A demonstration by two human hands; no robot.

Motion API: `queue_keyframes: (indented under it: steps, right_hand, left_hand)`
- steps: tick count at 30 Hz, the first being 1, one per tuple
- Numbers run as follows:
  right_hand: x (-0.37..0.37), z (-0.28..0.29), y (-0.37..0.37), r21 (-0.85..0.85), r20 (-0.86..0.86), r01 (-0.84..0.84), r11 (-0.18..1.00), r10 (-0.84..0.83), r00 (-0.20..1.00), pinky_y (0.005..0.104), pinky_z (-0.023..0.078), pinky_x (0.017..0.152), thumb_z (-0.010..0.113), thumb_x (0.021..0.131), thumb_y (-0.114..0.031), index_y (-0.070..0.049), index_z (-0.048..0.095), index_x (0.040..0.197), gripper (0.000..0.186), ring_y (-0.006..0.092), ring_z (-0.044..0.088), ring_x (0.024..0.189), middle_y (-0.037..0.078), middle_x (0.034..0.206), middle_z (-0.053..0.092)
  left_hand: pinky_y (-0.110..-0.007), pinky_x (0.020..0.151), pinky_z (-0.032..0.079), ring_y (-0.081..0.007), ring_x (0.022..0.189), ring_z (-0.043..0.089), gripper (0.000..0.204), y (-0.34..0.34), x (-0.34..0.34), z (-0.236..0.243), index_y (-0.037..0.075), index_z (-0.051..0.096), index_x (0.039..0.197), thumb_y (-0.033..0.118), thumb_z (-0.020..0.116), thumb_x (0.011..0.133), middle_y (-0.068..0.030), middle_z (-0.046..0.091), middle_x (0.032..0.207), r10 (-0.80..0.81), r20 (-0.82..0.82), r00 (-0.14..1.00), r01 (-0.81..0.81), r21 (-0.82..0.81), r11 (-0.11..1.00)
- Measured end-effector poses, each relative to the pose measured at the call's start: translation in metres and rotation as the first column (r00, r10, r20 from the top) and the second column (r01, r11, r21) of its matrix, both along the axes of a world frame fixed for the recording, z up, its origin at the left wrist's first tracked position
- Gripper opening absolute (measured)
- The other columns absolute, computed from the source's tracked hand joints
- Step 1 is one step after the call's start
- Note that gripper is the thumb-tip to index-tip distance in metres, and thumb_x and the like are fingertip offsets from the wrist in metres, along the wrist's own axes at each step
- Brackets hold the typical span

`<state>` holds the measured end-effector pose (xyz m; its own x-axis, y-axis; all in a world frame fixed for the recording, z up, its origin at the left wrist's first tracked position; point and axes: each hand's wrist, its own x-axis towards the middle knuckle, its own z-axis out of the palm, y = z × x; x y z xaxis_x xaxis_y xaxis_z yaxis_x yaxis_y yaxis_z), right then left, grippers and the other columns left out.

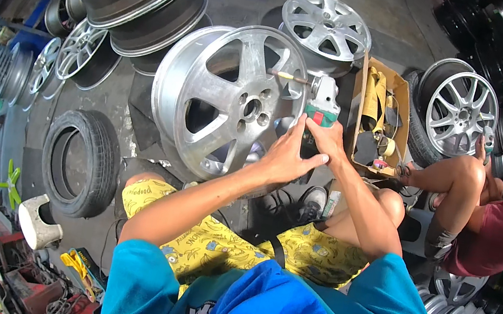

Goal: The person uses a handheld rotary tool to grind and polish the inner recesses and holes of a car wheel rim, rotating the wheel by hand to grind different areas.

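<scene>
The fingers of the left hand and right hand wrap a green-and-grey power tool beside the silver wheel standing ahead, where steady, light pressure would likely work best.

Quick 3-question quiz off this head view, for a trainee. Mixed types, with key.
1. Multiple choice: the left hand and right hand are both on a power tool. What colour is its body?
A) Blue and white
B) Green and red
C) All orange

2. True or false: the cardboard box stands to the left of the large silver wheel in front of the person.

3. Fill in: the thin rod fitted to the tool's grey head points toward the person's ____.

Key: 1. B. 2. False; it stands to the right. 3. Left.
</scene>
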<state>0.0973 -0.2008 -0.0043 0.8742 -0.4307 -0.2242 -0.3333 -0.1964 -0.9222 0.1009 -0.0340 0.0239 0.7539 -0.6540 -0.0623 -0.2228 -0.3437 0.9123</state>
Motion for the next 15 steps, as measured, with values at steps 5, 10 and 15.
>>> queue_keyframes:
  steps: [5,10,15]
  right_hand:
    - [0.038,-0.008,-0.003,0.008,0.079,0.161,0.987,-0.161,0.984,0.0322,0.055,0.072,0.084,0.073,-0.031,0.0,0.073,0.096,0.04,0.0124,0.069,0.076,0.006,0.086,0.075]
    - [0.05,-0.001,-0.003,-0.057,0.047,0.12,0.991,-0.118,0.992,0.033,0.057,0.075,0.085,0.071,-0.034,0.0,0.073,0.101,0.047,0.0158,0.072,0.082,0.009,0.092,0.076]
    - [0.053,-0.011,-0.002,-0.055,0.061,0.133,0.99,-0.13,0.99,0.0333,0.057,0.076,0.087,0.069,-0.035,0.0,0.072,0.104,0.051,0.0166,0.072,0.082,0.01,0.095,0.077]
  left_hand:
    - [-0.046,0.115,0.038,-0.0429,0.14,0.045,0.119,-0.011,0.041,-0.01,-0.008,0.014,0.158,0.059,0.077,0.081,-0.0353,0.039,0.152,0.02,0.031,0.999,-0.018,-0.082,0.996]
    - [-0.048,0.115,0.038,-0.0452,0.14,0.045,0.121,-0.011,0.051,-0.012,-0.006,0.013,0.159,0.061,0.077,0.081,-0.0339,0.035,0.156,0.033,-0.034,0.999,-0.036,-0.087,0.996]
    - [-0.047,0.113,0.039,-0.0444,0.139,0.045,0.121,-0.007,0.052,-0.012,-0.004,0.013,0.16,0.06,0.077,0.081,-0.0328,0.036,0.156,0.027,-0.098,0.995,-0.035,-0.079,0.996]
